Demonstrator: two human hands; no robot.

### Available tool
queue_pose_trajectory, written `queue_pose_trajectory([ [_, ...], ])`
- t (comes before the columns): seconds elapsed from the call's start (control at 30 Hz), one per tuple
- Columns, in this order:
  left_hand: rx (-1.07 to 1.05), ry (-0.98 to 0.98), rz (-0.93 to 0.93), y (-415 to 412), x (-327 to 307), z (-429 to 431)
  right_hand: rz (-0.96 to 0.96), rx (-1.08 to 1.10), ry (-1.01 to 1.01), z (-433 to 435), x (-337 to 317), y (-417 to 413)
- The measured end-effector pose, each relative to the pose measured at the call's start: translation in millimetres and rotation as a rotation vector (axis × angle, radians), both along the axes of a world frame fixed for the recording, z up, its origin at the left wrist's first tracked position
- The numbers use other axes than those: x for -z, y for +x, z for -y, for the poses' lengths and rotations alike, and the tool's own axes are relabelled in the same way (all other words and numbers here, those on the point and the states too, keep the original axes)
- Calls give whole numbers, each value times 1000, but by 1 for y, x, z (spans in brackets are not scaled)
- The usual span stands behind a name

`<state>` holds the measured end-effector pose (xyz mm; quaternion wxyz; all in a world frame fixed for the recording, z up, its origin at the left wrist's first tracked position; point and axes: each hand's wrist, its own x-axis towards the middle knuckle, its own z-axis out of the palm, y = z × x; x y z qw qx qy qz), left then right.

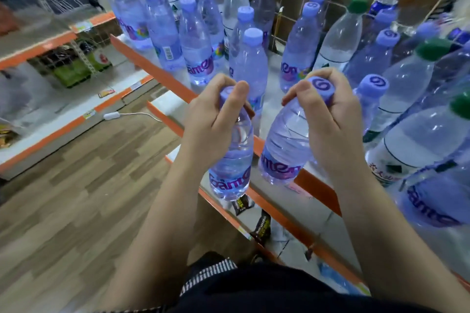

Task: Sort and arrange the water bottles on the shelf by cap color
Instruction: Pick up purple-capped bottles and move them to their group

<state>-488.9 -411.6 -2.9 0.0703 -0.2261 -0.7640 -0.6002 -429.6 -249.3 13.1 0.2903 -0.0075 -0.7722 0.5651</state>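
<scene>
Dark garment with striped hem [254, 292]: closest to lens at bottom edge, person's own clothing; both bare forearms reached up from it.
Wood-plank floor [76, 173]: far left; white cable with inline switch [111, 116] lay on it.
Orange-edged side shelving [50, 134]: left, stock blurred, not part of the job.
Purple-cap group [195, 40]: clear bottles stood upright at left and centre of the white shelf, packed close.
Left hand [213, 119]: fingers and thumb curled tight round the neck and cap of a clear plastic water bottle with purple cap and purple label [232, 162]; bottle hung roughly upright in the air, just off the shelf front.
Right hand [330, 114]: fingers wrapped round the neck of a second clear purple-capped bottle [283, 150], cap top showing; bottle was tilted, base over the orange shelf lip [315, 190], contact not clear.
Green-capped clear bottles [340, 38]: mixed among purple ones at back and right; sorting looked unfinished.
Handling: bottles looked full, so likely heavy for their size; thin walls would dent if squeezed; smooth plastic, maybe slippery.
Grip spot: stiff neck under the cap, as both hands had it.
Risk: rows were tight, so a swung base could topple neighbours.
</scene>
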Motion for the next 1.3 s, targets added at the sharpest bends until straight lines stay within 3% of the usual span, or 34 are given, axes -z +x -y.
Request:
queue_pose_trajectory([
  [0.13, 109, 0, -38, -44, 9, 6, 0, 172, 3, 2, 0, -29],
  [0.4, 490, 39, 62, -115, 18, 18, -19, 583, 115, 19, 4, -86],
  [0.6, 655, -1, 87, -138, 23, 21, -11, 728, 105, 10, 12, -115],
  [1.3, 556, 0, 73, -171, 30, 45, 17, 890, 183, 3, 44, -136],
])
